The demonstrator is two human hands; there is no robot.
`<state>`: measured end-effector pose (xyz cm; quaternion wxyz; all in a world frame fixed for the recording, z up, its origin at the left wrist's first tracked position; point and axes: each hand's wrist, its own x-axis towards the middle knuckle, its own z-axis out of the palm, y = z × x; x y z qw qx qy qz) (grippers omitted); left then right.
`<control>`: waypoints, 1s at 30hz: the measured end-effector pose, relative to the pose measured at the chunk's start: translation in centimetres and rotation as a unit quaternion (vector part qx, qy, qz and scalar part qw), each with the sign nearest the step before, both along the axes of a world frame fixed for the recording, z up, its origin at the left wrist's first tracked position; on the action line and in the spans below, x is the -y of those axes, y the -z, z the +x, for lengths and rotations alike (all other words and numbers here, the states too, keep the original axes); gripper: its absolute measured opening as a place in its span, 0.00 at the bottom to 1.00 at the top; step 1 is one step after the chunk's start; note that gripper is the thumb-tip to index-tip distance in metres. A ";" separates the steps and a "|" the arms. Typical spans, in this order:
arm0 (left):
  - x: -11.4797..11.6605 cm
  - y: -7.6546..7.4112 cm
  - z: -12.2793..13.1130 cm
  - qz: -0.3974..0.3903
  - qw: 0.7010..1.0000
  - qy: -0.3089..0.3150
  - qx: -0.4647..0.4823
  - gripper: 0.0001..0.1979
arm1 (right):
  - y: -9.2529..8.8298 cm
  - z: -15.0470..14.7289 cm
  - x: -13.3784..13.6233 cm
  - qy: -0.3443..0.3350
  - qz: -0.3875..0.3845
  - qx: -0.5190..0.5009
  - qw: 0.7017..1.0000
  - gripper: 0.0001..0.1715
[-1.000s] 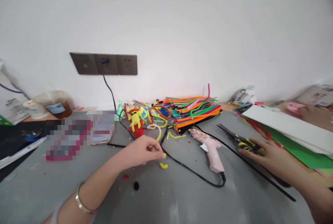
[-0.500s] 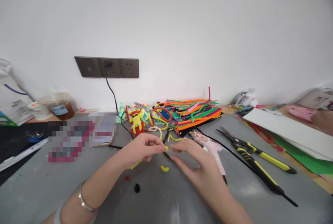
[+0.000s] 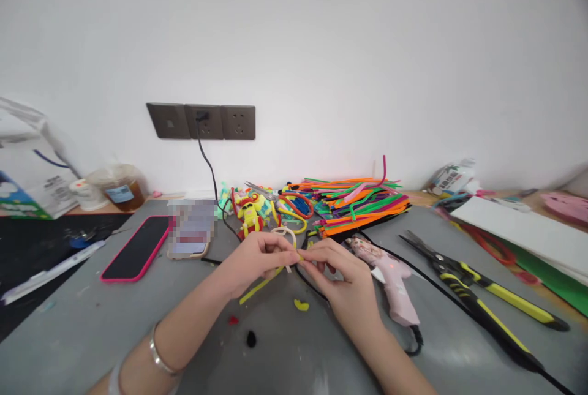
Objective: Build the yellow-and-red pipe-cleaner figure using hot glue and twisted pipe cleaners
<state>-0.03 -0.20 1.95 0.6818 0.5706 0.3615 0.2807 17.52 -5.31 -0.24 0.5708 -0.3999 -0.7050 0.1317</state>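
Observation:
My left hand (image 3: 260, 260) pinches a yellow pipe cleaner (image 3: 261, 285) that trails down to the left over the grey table (image 3: 92, 334). Facing it, my right hand (image 3: 342, 275) has its fingertips closed on the same pipe cleaner's upper end. A short yellow offcut (image 3: 301, 305) lies just below the hands. A pink glue gun (image 3: 390, 275) rests to the right of my right hand, its black cord looping behind. Yellow-handled pliers (image 3: 478, 291) lie farther right.
A heap of coloured pipe cleaners (image 3: 361, 202) and a small yellow-and-red figure (image 3: 250, 214) sit by the wall under the sockets (image 3: 202, 121). A pink-edged phone (image 3: 136, 248) lies at left. White and green sheets (image 3: 528, 233) fill the right side.
My right hand left the pliers at the right and came across to meet my left hand. Both now pinch the yellow pipe cleaner. The view shifted slightly left.

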 end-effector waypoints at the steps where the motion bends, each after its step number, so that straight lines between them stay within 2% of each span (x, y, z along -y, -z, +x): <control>1: 0.0 0.0 0.0 0.003 1.000 0.000 -0.004 0.20 | 0.1 -0.1 0.0 0.000 0.002 -0.007 1.000 0.09; 16: -0.4 0.6 -0.1 -0.022 1.000 -0.019 -0.005 0.21 | 1.5 0.3 -0.3 0.024 -0.037 -0.059 0.997 0.06; 30: 0.0 0.4 0.2 -0.016 1.000 -0.003 -0.023 0.20 | 1.2 0.3 -0.1 0.008 -0.039 -0.047 0.998 0.07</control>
